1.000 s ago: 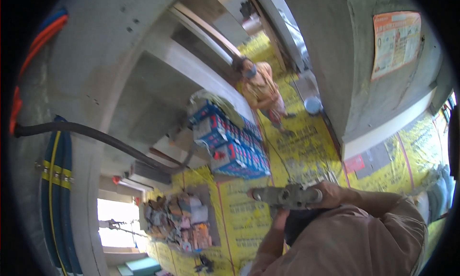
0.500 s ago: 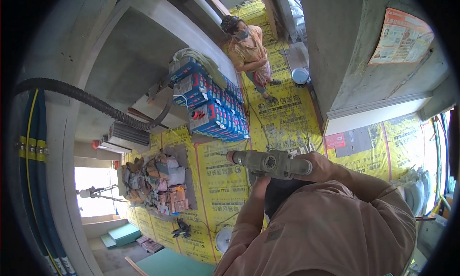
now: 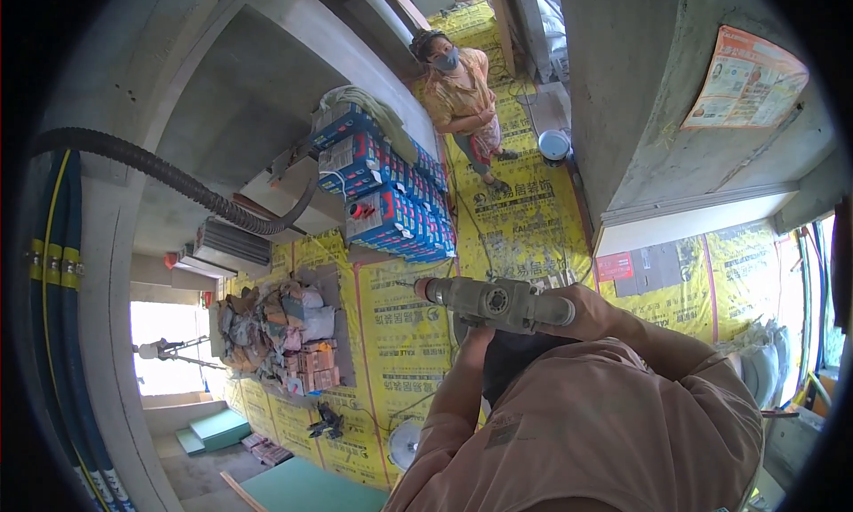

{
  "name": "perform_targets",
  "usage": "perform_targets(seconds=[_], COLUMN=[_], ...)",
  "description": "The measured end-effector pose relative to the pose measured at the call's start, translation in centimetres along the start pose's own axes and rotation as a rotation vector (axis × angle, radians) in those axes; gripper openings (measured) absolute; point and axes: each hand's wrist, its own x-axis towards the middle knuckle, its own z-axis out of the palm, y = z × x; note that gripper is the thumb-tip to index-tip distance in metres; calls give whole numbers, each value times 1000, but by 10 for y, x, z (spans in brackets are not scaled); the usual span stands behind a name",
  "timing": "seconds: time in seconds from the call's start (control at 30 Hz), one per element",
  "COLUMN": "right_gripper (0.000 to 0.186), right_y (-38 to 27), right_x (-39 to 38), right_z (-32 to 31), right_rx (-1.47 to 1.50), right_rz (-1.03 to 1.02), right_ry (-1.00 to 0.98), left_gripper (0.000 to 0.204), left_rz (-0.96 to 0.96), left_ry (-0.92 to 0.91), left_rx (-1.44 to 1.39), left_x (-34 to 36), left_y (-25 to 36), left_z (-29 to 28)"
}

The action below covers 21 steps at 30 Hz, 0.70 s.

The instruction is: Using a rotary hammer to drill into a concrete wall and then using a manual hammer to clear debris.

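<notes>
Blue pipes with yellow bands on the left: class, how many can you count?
3, side by side at the picture's left: the leftmost pipe, the middle pipe and the rightmost pipe. Any behind them would be hidden.

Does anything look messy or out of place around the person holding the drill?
Yes: the heap left of the drill lies jumbled, while the blue boxes are stacked. A rumpled green cloth lies over them, and the yellow floor sheet has grey, dirty-looking patches.

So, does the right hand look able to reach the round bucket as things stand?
Probably not: the right hand holds the rear of the drill, and the bucket appears well out of reach, near the other person.
</notes>
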Motion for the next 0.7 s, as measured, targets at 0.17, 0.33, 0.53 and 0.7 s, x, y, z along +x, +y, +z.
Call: perform_targets(seconds=[0.17, 0.33, 0.53, 0.7], right_gripper=[32, 37, 25, 36], right_y=[9, 124, 12, 10], right_x=[-19, -12, -1, -6], right_z=[10, 39, 1, -4], right_rx=[6, -551, -35, -13], right_rz=[39, -319, -51, 79], right_ry=[12, 548, 68, -31], left_gripper=[39, 40, 40, 40], left_rz=[4, 136, 136, 116], left_ry=[-27, -43, 5, -6], left_rx=[-51, -85, -169, -240], left_x=[-19, -4, -21, -24], left_y=[-1, -8, -14, -15], left_z=[-3, 4, -3, -5])
